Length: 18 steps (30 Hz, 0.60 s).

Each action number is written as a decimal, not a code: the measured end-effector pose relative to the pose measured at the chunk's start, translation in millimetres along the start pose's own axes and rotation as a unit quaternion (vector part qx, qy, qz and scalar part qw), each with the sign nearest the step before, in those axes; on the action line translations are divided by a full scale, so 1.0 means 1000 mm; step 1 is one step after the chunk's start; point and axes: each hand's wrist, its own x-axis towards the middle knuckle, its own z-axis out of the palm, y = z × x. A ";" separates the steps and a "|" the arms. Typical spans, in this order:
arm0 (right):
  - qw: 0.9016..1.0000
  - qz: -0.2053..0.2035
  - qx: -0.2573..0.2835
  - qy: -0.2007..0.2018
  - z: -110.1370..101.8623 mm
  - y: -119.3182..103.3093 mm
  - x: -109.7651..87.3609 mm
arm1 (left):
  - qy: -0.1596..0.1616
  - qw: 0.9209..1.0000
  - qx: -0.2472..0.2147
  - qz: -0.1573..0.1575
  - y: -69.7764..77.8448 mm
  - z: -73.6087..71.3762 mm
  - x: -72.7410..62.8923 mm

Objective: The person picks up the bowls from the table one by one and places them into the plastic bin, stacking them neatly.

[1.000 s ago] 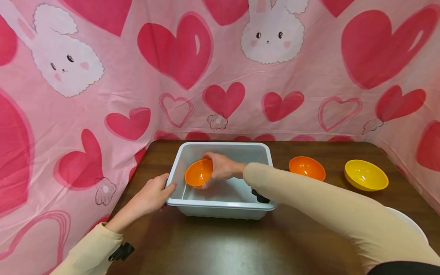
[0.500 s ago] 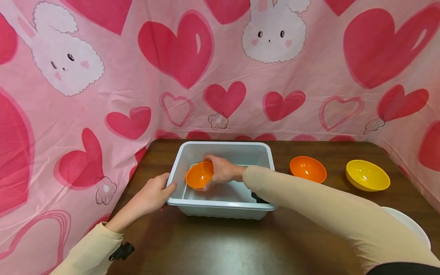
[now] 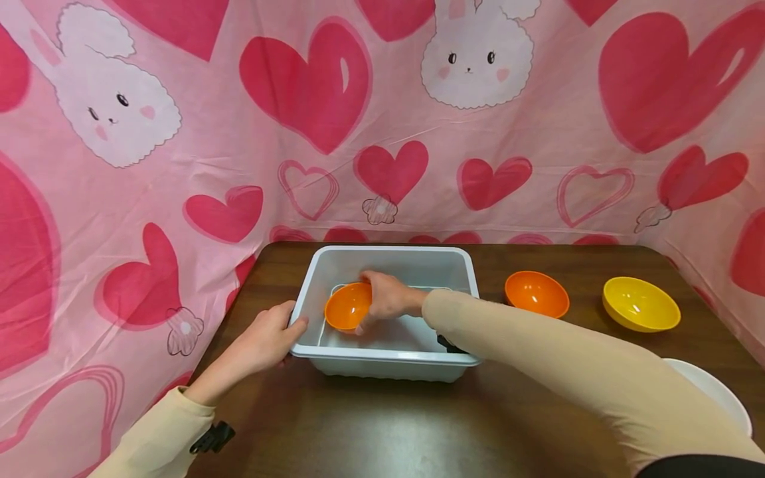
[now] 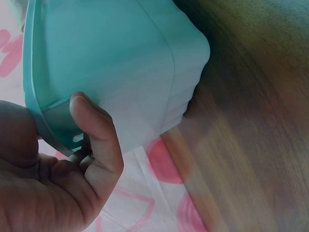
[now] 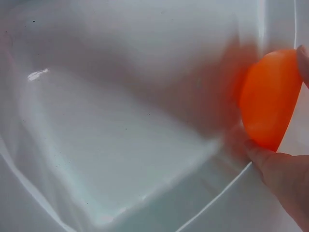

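A light grey plastic tub (image 3: 382, 356) stands on the table, and my left hand (image 3: 273, 337) grips its left rim near the front corner. In the left wrist view, the fingers curl under the rim of the tub (image 4: 130, 63). Inside the tub, my right hand (image 3: 387, 299) holds an orange bowl (image 3: 348, 307) by its right side, low over the floor at the left end. The right wrist view shows the bowl (image 5: 270, 99) tilted on edge, with a thumb and a finger of the right hand (image 5: 282, 176) at opposite sides of it.
To the right of the tub stand a second orange bowl (image 3: 536, 294) and a yellow bowl (image 3: 641, 304). A white round dish (image 3: 717, 392) shows partly behind the right sleeve (image 3: 538, 345). Pink heart-patterned cloth (image 3: 418, 119) hangs around the brown table (image 3: 382, 425).
My right hand has lowered the orange bowl slightly toward the tub's floor and shifted it a little to the right. My left hand stays on the rim.
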 end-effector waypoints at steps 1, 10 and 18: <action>1.000 0.002 -0.001 -0.001 0.000 0.000 0.000 | 0.000 1.000 0.001 0.001 0.000 0.000 0.000; 1.000 0.018 -0.014 0.005 0.001 0.002 0.002 | -0.003 1.000 0.001 0.001 -0.001 0.000 0.000; 1.000 0.012 -0.029 0.001 0.002 0.002 0.001 | 0.002 1.000 0.002 -0.002 0.000 0.000 0.000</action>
